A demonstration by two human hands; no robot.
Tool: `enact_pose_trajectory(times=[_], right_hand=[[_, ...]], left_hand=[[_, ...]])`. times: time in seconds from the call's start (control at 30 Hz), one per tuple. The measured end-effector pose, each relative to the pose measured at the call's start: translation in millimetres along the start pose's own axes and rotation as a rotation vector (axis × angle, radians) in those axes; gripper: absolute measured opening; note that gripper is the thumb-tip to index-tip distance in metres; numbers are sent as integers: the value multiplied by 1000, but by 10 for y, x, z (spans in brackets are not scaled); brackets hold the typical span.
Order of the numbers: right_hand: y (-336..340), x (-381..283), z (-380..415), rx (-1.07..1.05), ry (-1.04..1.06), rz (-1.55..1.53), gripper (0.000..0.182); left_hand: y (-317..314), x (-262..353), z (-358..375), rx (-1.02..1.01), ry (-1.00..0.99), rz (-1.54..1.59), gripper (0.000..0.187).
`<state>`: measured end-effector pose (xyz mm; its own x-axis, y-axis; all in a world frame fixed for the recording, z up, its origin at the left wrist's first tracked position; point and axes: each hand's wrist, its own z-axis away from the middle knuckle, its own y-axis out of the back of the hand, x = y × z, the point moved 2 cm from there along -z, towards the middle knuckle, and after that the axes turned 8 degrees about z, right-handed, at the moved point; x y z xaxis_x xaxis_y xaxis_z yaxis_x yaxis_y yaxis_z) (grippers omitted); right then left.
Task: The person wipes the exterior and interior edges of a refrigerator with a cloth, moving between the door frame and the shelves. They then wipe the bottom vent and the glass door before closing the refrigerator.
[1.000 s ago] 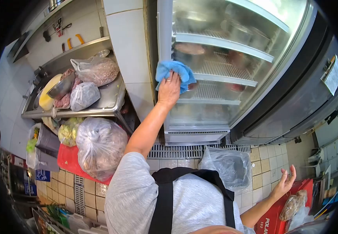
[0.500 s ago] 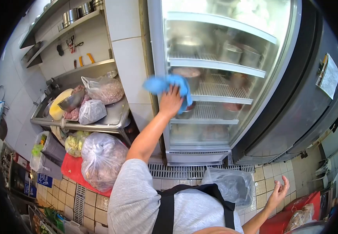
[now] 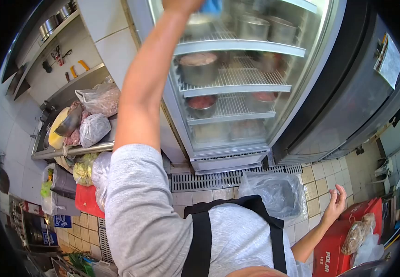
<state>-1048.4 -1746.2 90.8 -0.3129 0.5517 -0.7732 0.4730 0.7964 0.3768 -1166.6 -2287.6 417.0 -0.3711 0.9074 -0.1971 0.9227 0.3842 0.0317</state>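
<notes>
Since the earlier frame the left arm has swung up: the left hand [image 3: 181, 4] now sits at the top edge of the frame, mostly cropped, where before it was mid-door. The blue cloth [image 3: 210, 5] has gone up with it; only a small corner shows at top centre against the glass door [image 3: 250, 69] of the fridge, so its long axis and facing cannot be told. Left hand grip cannot be told, fingers cut off by the frame. The forearm runs steeply from lower left up to top centre, in front of the door's left frame.

Right hand [image 3: 336, 203] at lower right, fingers loosely spread and curled, holding nothing, hanging above the red crate [image 3: 336, 254] and near the clear bag [image 3: 273, 194] on the tiled floor.

Open room: the floor strip with the drain grate [image 3: 227, 179] below the door is free between the bag and the left clutter. Left of frame is crowded: steel table [image 3: 77, 150] edge carries filled plastic bags [image 3: 94, 129] and a metal bowl [image 3: 68, 123]. Behind the glass, wire shelves hold steel pots [image 3: 200, 69].
</notes>
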Motion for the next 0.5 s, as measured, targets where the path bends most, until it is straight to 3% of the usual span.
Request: enact_pose_trajectory(times=[0.07, 0.13, 0.17, 0.23, 0.3, 0.37, 0.43, 0.5], right_hand=[[-44, 43, 5, -13, -26, -9, 17], [-95, 10, 10, -22, -17, 14, 17], [-93, -32, 17, -29, -10, 31, 16], [-51, -154, 86, -22, 56, 155, 15], [125, -207, 191, -44, 110, 332, 15], [418, -99, 329, -33, 53, 389, 14], [769, 160, 458, -19, -36, 428, 14], [1017, 247, 563, 36, -158, 377, 12]], left_hand=[[-111, 370, 785, -115, -273, 86, 51], [-132, 790, 1678, -401, -428, 227, 46], [-292, 949, 2272, -450, -544, 314, 39], [-342, 1147, 3248, -681, -709, 460, 48], [-373, 1214, 4007, -757, -884, 478, 43], [-452, 1252, 4191, -1078, -842, 474, 38], [-316, 1329, 3557, -1434, -1006, 216, 30], [-641, 1328, 3206, -579, -303, 639, 28]])
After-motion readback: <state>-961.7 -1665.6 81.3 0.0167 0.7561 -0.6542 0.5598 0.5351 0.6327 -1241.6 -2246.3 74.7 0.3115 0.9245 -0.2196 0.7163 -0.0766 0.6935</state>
